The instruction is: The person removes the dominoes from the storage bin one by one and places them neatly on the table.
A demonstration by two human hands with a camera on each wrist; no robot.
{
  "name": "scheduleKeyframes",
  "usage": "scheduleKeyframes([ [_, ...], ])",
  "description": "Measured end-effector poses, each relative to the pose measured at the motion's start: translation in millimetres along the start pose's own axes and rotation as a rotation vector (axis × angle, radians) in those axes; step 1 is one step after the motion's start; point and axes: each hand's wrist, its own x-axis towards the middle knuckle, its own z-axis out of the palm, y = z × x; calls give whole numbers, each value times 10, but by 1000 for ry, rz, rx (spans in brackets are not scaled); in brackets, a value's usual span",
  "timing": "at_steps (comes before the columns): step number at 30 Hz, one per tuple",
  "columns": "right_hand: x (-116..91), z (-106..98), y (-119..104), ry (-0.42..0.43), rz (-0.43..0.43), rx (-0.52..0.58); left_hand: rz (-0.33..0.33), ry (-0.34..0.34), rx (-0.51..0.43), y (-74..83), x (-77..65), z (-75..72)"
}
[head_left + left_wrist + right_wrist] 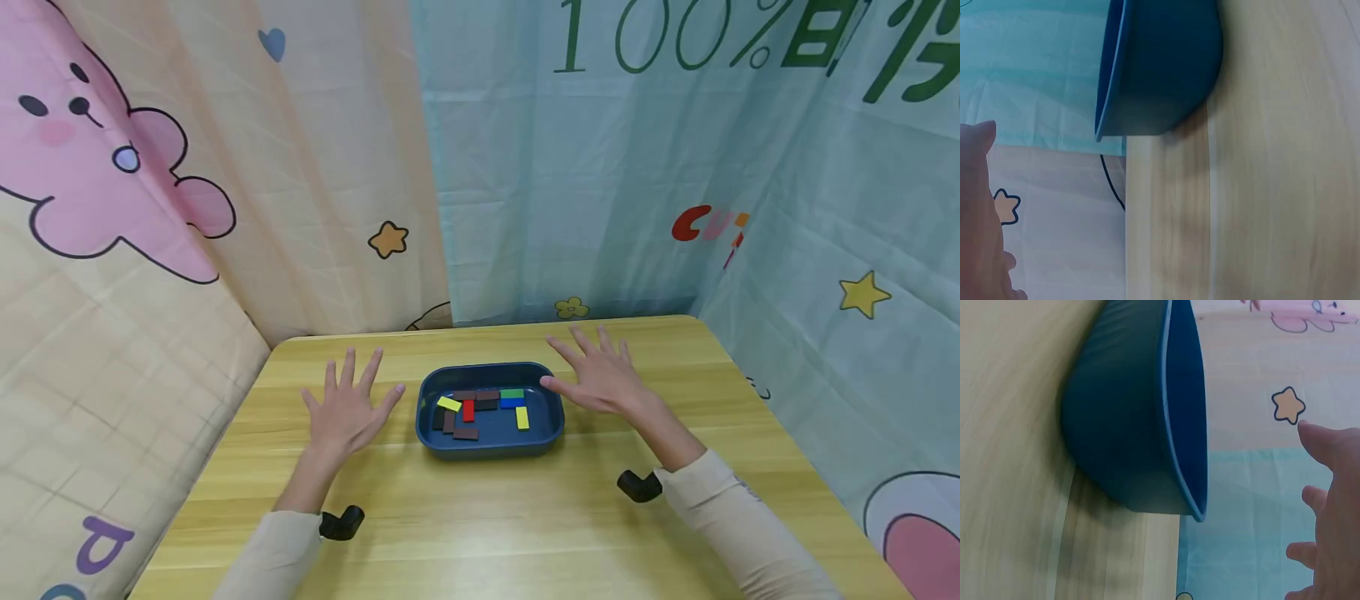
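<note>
A dark blue tray (480,451) stands on the wooden table, with several small flat blocks lying inside it. Among them are a red block (468,411), a green block (512,394), a blue block (513,403), yellow blocks, and dark brown and black ones. My left hand (347,417) is spread to the left of the tray, holding nothing. On the other side, my right hand (600,377) has its fingers spread too; its thumb appears over the tray's right rim in the head view. In both wrist views the tray's outer wall (1166,69) shows, apart from the hand.
The light wooden table (480,533) reaches back to printed curtains (570,183) behind and at both sides. A black angled piece (342,523) sits at the left wrist, and a similar black piece (639,486) at the right wrist.
</note>
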Motion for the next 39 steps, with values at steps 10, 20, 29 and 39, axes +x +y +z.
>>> scheduleKeyframes([
  [10, 183, 13, -118, -1, -131, 129, -17, -26, -271, 113, -144, 133],
  [20, 429, 87, -326, -43, -255, 336, -180, -121, -906, 400, -302, 264],
  [29, 643, 297, -574, -141, -328, 487, -386, -95, -1321, 534, -495, 535],
  [39, 851, 499, -798, -325, -303, 607, -475, 64, -1600, 733, -569, 753],
])
